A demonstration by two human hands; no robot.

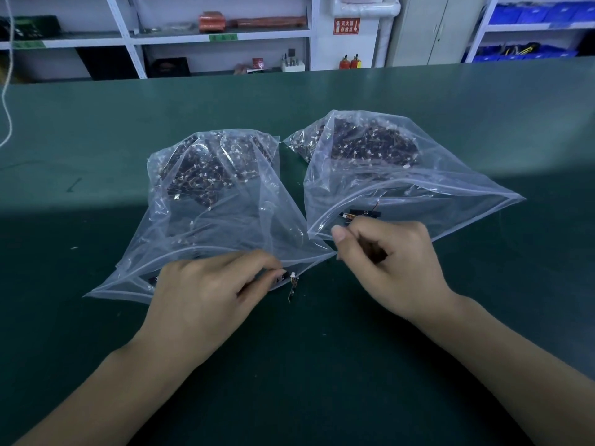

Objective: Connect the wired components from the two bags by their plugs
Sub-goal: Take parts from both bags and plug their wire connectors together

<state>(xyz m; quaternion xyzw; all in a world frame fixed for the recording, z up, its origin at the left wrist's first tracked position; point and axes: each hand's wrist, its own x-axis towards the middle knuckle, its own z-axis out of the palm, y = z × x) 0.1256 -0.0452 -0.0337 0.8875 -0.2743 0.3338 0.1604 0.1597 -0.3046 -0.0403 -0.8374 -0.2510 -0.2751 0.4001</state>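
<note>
Two clear plastic bags lie on the green table, each holding several dark wired components with small white plugs. My left hand [212, 284] is at the mouth of the left bag [206, 201] and pinches a small dark component [283, 277]; its thin wire with a white plug [293, 278] hangs just outside the bag. My right hand [386, 259] is at the mouth of the right bag [402, 175], fingers curled round a dark strip component [363, 214] with an orange wire at the bag's opening.
The green table [322, 365] stretches wide on all sides of the bags. A white cord [7, 101] hangs at the far left. Shelves with boxes and blue bins stand behind the table's far edge.
</note>
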